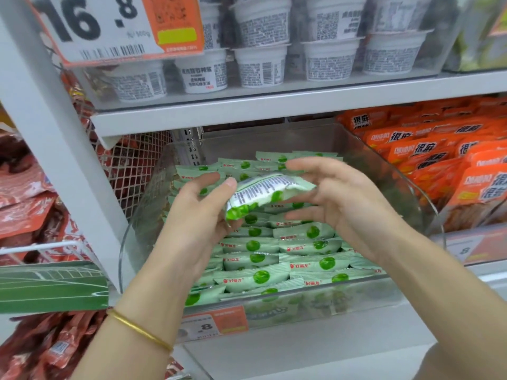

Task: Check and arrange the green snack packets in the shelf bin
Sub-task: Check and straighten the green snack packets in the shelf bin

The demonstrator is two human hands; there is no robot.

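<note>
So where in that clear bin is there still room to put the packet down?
Bare room for the held packet shows at the back, between the last green packets and the bin's rear wall, and apparently along its right wall. The front and middle rows are packed tight.

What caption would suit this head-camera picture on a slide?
Left hand grips a green snack packet, right hand open at its other end, above a clear bin of matching packets.

A pale green packet (263, 192), printed back up and tilted, is gripped by the left hand (200, 209), its far end against the right hand (340, 207). Beneath them, matching packets (277, 259) lie in rows in the clear bin (406, 187).
</note>
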